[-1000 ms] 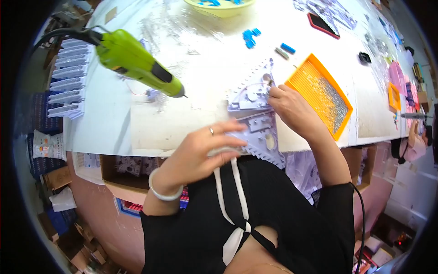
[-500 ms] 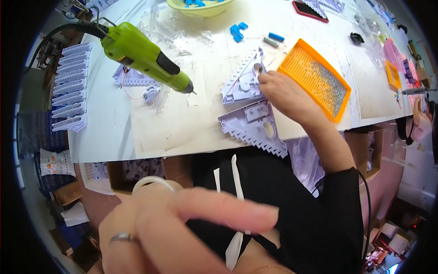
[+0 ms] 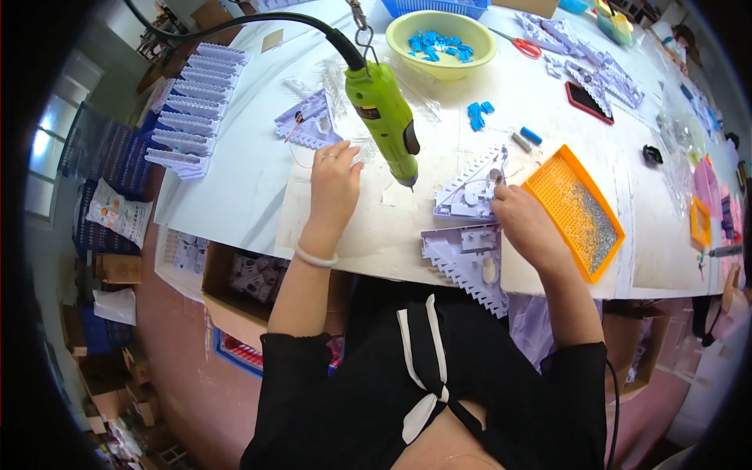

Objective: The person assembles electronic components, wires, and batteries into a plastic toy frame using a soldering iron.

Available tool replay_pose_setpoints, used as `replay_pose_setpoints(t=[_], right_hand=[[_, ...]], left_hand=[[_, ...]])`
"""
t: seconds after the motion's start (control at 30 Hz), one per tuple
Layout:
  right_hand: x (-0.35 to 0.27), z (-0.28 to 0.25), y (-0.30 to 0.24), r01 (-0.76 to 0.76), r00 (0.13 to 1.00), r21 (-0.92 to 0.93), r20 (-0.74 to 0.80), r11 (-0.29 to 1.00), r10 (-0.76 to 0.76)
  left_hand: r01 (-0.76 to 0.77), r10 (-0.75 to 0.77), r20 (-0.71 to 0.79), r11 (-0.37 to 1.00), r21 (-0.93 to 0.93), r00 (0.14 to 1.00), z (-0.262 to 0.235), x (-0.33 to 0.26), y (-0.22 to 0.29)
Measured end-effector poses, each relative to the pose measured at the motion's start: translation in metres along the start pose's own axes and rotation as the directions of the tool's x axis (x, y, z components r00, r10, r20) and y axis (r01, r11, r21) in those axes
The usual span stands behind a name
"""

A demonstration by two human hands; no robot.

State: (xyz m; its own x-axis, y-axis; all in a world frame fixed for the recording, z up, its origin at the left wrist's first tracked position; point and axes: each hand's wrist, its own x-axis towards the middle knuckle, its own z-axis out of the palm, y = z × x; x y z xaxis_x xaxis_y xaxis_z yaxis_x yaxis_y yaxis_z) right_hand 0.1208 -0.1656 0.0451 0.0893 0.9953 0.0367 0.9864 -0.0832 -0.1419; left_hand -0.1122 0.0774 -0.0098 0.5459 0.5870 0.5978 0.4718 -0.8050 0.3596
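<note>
White worktable (image 3: 258, 180): orange rectangular plastic tray (image 3: 574, 211), yellow-green bowl of blue bits (image 3: 441, 43), lilac toothed plastic parts (image 3: 468, 193), stacked lilac combs (image 3: 188, 110), red-handled scissors (image 3: 523, 45), loose blue clips (image 3: 477, 113)

Black top, sleeves pushed up to about the elbow on both arms, forearms bare. White ribbon or tie down the chest (image 3: 427, 376), two strips meeting in a knot low on the front, tails splaying below. Left hand (image 3: 335, 184): pale bangle (image 3: 315, 256) on the wrist, ring on one finger (image 3: 329, 156). Right hand (image 3: 523, 225): no jewellery visible. Thin dark cord (image 3: 612, 407) runs along the right sleeve edge, possibly a cable; hard to tell at the rim.
</note>
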Motion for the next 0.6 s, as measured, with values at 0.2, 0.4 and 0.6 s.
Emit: replay_pose_setpoints(t=[0.2, 0.4, 0.6], right_hand=[[-0.003, 0.005, -0.003, -0.040, 0.999, 0.016, -0.001, 0.999, 0.040], [-0.013, 0.016, 0.017, -0.118, 0.989, 0.124, -0.077, 0.985, 0.128], [-0.013, -0.010, 0.005, -0.145, 0.969, 0.412, -0.123, 0.900, 0.213]], left_hand=[[-0.011, -0.056, 0.253, 0.967, 0.256, 0.966, 0.009, 0.012, 0.012], [0.115, -0.058, 0.432, 0.988, -0.107, 0.900, -0.048, -0.013, 0.038], [0.391, -0.015, 0.689, 0.833, -0.393, 0.724, -0.111, -0.030, 0.068]])
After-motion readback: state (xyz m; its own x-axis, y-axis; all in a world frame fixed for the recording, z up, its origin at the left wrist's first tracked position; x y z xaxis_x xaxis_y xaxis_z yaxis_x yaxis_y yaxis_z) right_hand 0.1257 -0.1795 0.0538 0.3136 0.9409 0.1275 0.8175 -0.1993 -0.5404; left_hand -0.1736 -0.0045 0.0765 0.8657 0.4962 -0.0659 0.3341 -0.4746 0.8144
